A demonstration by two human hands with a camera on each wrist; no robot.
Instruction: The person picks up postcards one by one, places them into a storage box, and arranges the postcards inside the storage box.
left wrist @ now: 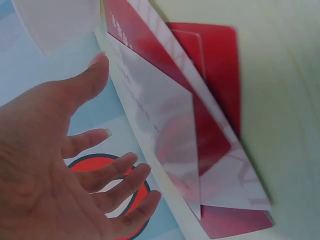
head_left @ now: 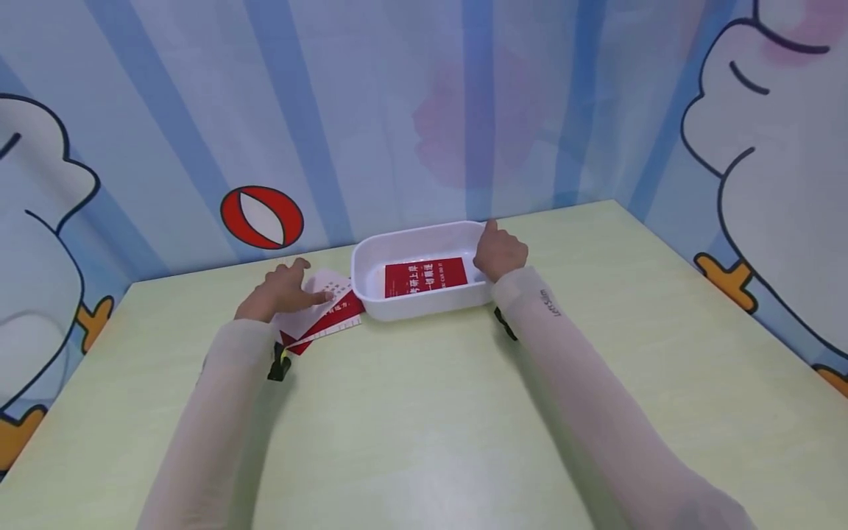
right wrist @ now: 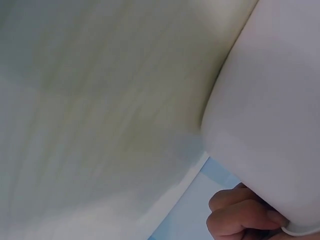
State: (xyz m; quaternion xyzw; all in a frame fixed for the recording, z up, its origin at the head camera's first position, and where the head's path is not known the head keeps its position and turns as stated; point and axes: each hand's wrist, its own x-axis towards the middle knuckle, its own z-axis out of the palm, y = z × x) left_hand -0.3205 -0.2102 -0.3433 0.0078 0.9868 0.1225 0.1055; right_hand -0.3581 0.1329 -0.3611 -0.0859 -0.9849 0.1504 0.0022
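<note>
- The left hand (head_left: 278,291) has its fingers spread and its thumb held well away from them; nothing is gripped.
- It is over the near-left side of a pile of cards (head_left: 334,315); the left wrist view seems to show it clear of them, though a light touch is hard to rule out.
- The right hand (head_left: 501,252) is clamped with curled fingers on the rim of a white tub (head_left: 430,300), at its right end.
- A pale green table (head_left: 411,412) bears the tub and the pile, both near its back edge, the pile just left of the tub.
- Behind stands a blue striped backdrop (head_left: 391,147), with a red-and-white oval print (head_left: 261,217) above the pile and large white cartoon figures on either side.
- Pale sleeves (head_left: 596,397) cover both arms.
- The tub sits upright, mouth up, its long axis running left to right, the right end slightly farther back.
- Inside, a red card (head_left: 426,277) with white lettering lies with its long side roughly along the tub.
- The pile is fanned, red and white pieces overlapping, most slanting from near left to far right, toward the tub's left end.
</note>
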